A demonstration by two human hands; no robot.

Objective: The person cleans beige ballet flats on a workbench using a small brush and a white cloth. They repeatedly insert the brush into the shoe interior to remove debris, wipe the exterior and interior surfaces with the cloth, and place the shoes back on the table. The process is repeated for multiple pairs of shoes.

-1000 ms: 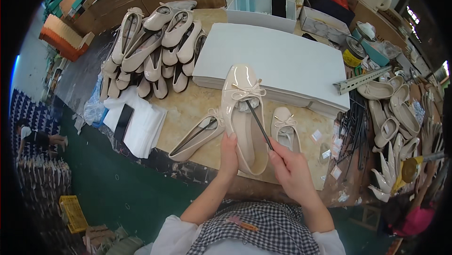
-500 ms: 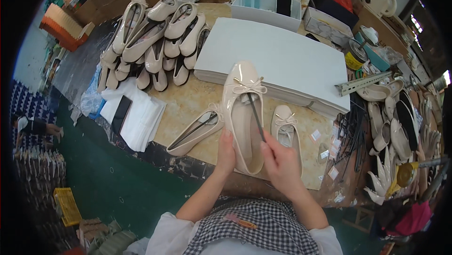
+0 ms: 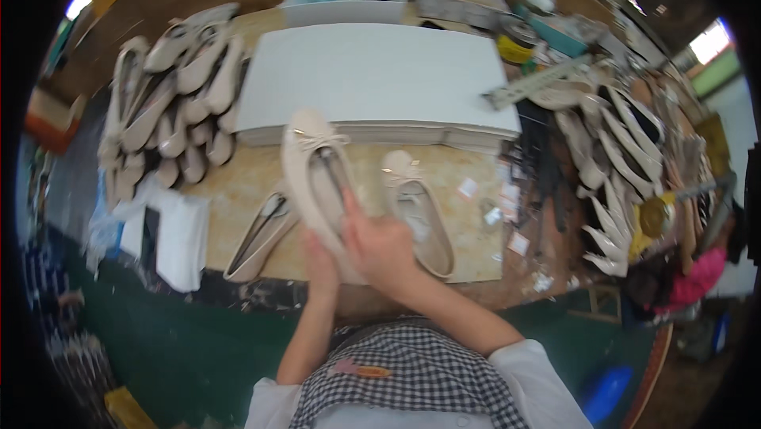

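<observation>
A glossy beige ballet flat (image 3: 298, 183) with a small bow is held up above the tabletop, toe pointing away from me. My left hand (image 3: 319, 266) grips its left side near the heel. Inside its opening runs a thin dark strip (image 3: 330, 169); my right hand (image 3: 384, 251) is closed at the strip's near end, fingers partly blurred. To the left lies another beige flat (image 3: 265, 237) on its side, with a dark strip in it. A third flat (image 3: 432, 231) rests on the table just right of my right hand, pale stuffing inside.
Behind the shoes stands a thick stack of white sheets (image 3: 380, 72). Piled flats (image 3: 170, 104) sit at the left, above white tissue (image 3: 182, 243) and a dark phone (image 3: 149, 237). More shoes (image 3: 610, 143), dark strips (image 3: 547, 183) and a metal bar (image 3: 539, 80) are on the right.
My view has turned to the right, so the table appears shifted left. The held flat remains in my hands, and my right hand has moved farther into its opening along the strip.
</observation>
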